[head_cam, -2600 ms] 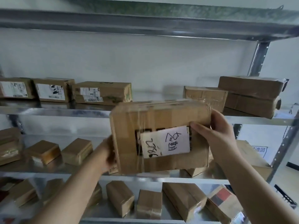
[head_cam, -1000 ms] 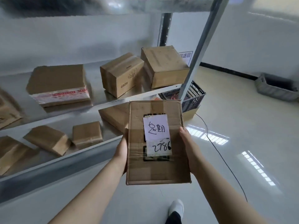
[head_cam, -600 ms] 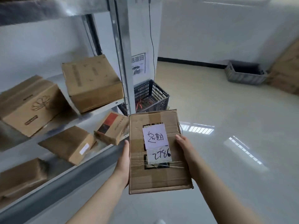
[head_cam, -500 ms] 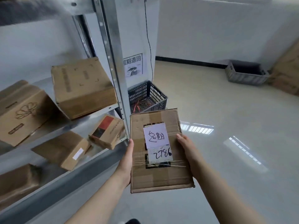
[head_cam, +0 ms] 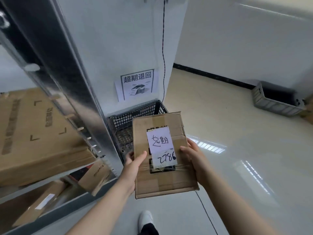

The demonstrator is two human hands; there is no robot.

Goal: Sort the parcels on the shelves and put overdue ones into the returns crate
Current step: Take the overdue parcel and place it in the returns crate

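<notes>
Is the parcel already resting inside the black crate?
No, the parcel is held above the black crate, gripped by the left hand and right hand.

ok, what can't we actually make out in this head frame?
- Black crate contents, head view: the held parcel covers most of its inside.
- Left hand fingers: under the parcel, only the thumb shows.
- Printed code under the white label: covered.
- Grey bin inside: dark, far.

Head view: I look forward and down from head height, close over the parcel (head_cam: 162,156) in both hands.
Facing: black crate (head_cam: 128,119) by the shelf post (head_cam: 71,92).
Other views: this one only.
</notes>
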